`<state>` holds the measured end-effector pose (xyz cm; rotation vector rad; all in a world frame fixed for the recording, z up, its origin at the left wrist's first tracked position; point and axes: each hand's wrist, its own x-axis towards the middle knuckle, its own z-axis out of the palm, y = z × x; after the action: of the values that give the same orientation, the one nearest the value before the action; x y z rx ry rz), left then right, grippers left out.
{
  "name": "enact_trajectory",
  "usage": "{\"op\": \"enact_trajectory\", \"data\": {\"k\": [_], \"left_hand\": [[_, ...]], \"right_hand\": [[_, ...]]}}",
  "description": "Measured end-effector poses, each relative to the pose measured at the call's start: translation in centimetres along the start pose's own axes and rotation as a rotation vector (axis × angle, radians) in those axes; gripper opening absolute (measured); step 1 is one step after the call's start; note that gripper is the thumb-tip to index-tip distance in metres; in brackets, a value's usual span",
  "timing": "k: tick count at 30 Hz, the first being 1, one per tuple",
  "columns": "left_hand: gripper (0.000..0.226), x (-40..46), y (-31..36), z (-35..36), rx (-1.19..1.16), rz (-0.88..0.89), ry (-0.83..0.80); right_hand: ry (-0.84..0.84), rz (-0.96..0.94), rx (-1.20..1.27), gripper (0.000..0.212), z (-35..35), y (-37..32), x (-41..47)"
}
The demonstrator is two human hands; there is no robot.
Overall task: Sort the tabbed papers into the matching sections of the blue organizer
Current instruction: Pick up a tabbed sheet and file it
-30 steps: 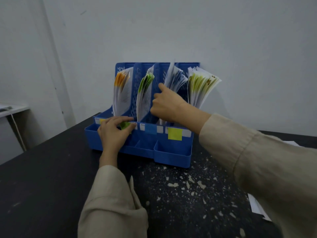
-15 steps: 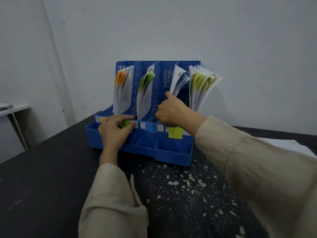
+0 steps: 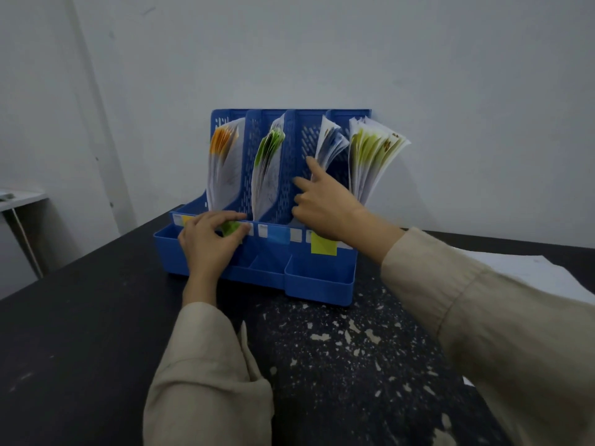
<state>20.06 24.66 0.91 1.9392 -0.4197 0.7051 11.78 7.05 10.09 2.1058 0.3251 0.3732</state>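
Blue organizer [image 3: 317, 281] stands at centre of frame on a black table [image 3: 80, 317], back against a pale wall [image 3: 322, 53]; four upright sections, low open trays along its front edge.

Contents, left to right in frame: orange-tabbed papers [image 3: 223, 162] in the first section; green-tabbed papers [image 3: 267, 165] in the second; blue-tabbed papers [image 3: 330, 143] in the third; yellow-green-tabbed papers [image 3: 373, 156] in the fourth, fanned and leaning toward the right of frame past the organizer's side.

Colour labels on the front strip: a yellow label [image 3: 186, 219] partly visible at left; a green label [image 3: 231, 227] partly covered by fingers; a blue label [image 3: 278, 235] at centre; a yellow sticky note [image 3: 323, 245] under the fourth section.

Left hand [image 3: 209, 243] lies flat on the front strip near the green label, fingers loosely spread and curled over the edge; it presses rather than grips, nothing held.

Right hand [image 3: 325, 204] is at the mouth of the third section; index finger [image 3: 314, 167] extended upward, touching the lower edge of the blue-tabbed papers; other fingers partly curled; I cannot tell whether a sheet is pinched.

Loose white sheets [image 3: 531, 272] lie flat on the table at the right edge of frame, well apart from the organizer; table surface in lower centre is speckled with pale chips; both forearms in beige sleeves [image 3: 206, 381].
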Motion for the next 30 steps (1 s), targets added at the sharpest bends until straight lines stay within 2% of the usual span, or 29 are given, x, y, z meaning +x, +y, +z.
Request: {"op": "enact_trajectory", "data": {"k": [3,6,10,15,18,23,28,30], "left_hand": [[0.020,0.0,0.0,-0.1,0.002,0.012,0.001],[0.014,-0.2,0.2,0.2,-0.059,0.031,0.054],[0.021,-0.4,2.4,1.3,-0.040,0.054,0.229],[0.018,-0.2,7.2,3.1,-0.092,0.414,0.262],[0.017,-0.7,10.0,4.7,-0.103,0.592,0.189],[0.020,-3.7,13.4,7.8,-0.166,0.775,-0.078],[0.024,-7.6,15.0,11.1,-0.101,0.796,-0.500],[0.028,-9.0,15.0,12.3,0.000,0.796,-0.700]], "right_hand": [[0.215,0.119,0.109,0.031,0.0,-1.0,-1.5],[0.458,0.321,0.269,0.023,0.4,-1.9,-4.0],[0.521,0.532,0.412,0.018,1.3,-1.3,-7.5],[0.475,0.855,0.585,0.019,3.5,2.0,-12.0],[0.369,0.982,0.666,0.024,5.4,3.4,-14.5],[0.067,1.256,0.848,0.028,8.6,5.2,-19.1],[-0.359,1.591,0.985,0.020,11.8,5.3,-24.8],[-0.483,1.679,1.033,0.036,12.5,4.9,-26.5]]}}
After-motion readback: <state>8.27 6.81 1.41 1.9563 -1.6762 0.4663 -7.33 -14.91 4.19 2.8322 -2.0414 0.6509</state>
